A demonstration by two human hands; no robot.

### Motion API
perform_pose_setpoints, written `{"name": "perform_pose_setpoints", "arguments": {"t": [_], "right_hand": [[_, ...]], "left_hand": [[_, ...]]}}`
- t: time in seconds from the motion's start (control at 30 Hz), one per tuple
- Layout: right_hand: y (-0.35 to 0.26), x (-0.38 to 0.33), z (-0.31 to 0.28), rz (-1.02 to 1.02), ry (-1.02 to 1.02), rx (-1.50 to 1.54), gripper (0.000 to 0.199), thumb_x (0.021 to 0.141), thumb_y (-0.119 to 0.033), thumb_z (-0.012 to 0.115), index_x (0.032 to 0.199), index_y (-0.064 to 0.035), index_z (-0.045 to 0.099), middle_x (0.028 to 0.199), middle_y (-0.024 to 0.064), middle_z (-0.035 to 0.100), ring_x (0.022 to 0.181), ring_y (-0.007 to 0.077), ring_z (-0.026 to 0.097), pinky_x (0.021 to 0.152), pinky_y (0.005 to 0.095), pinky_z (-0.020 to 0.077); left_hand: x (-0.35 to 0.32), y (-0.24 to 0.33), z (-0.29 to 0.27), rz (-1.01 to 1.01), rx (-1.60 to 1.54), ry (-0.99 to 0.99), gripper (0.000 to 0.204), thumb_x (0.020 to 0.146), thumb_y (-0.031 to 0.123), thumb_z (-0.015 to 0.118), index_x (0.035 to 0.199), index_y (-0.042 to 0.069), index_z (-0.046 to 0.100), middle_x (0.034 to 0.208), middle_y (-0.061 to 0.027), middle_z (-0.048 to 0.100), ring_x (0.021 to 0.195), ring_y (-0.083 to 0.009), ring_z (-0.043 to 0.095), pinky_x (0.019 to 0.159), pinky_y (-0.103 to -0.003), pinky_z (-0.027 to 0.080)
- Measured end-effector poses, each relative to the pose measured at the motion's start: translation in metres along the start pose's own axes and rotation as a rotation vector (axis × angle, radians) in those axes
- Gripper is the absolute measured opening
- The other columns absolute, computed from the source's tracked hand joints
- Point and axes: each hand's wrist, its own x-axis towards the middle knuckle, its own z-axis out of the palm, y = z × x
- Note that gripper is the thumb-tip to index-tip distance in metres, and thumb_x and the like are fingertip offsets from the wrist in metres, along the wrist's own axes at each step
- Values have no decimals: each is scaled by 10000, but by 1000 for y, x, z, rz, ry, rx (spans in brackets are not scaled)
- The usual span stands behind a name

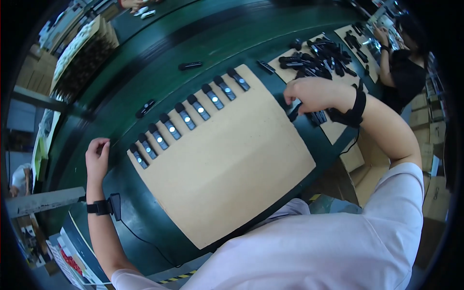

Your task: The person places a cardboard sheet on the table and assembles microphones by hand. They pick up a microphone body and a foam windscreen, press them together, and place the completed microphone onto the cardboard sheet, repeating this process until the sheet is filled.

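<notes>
My right hand (316, 94) is closed on a small dark microphone (294, 111), just past the right edge of the cardboard sheet (227, 164). The fingers hide part of it. My left hand (98, 153) hovers at the left, apart from the sheet, loosely curled with the thumb away from the fingers and nothing visible in it. Along the sheet's far edge lies a slanting row of several small microphones (185, 116), each with a black foam top, a grey body and a bright round spot. The row's left end is nearest my left hand.
Two loose black microphones, one at the middle (190, 65) and one leftward (145, 108), lie on the green table (145, 63). A pile of black microphones (321, 58) covers another board at right. Beyond it a co-worker (403, 65) handles parts. Cables trail from both wristbands.
</notes>
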Motion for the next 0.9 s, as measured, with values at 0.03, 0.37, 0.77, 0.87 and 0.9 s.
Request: {"name": "perform_pose_setpoints", "arguments": {"t": [0.03, 0.37, 0.77, 0.87, 0.9], "right_hand": [[-2, -6, 10, 13, 3, 1, 297, 685, -68, 762, 942, -25, 618, 972, 112, 628, 958, 295, 607, 800, 372, 503], [6, -33, 28, 244, 465, 52, 297, 789, -81, 689, 1061, -52, 575, 922, 111, 602, 892, 275, 603, 732, 376, 492], [31, -54, 39, 366, 574, 123, 342, 790, -72, 707, 1091, -65, 545, 917, 107, 569, 842, 274, 592, 725, 369, 482], [36, -51, 41, 326, 563, 78, 344, 788, -69, 711, 1088, -62, 544, 940, 112, 563, 835, 276, 589, 731, 367, 483], [39, -50, 41, 308, 571, 48, 345, 787, -68, 712, 1088, -59, 544, 953, 115, 562, 833, 276, 589, 734, 367, 484]], "left_hand": [[-1, -1, 1, -10, 5, 26, 104, 892, 68, 615, 953, -13, 639, 900, -79, 628, 770, -140, 590, 704, -250, 474], [-25, -8, -11, -120, 19, 59, 106, 911, 81, 609, 957, -8, 642, 842, -32, 631, 774, -100, 558, 710, -235, 448], [-29, -16, -10, -142, 28, 104, 109, 907, 89, 617, 952, -3, 655, 847, -69, 655, 781, -128, 594, 725, -255, 477], [-23, -7, -2, -136, 20, 97, 114, 904, 92, 621, 963, 2, 659, 875, -82, 658, 787, -138, 605, 734, -261, 486], [-23, -5, 0, -132, -2, 83, 116, 901, 92, 624, 968, 4, 660, 892, -87, 659, 790, -143, 610, 742, -265, 492]]}}
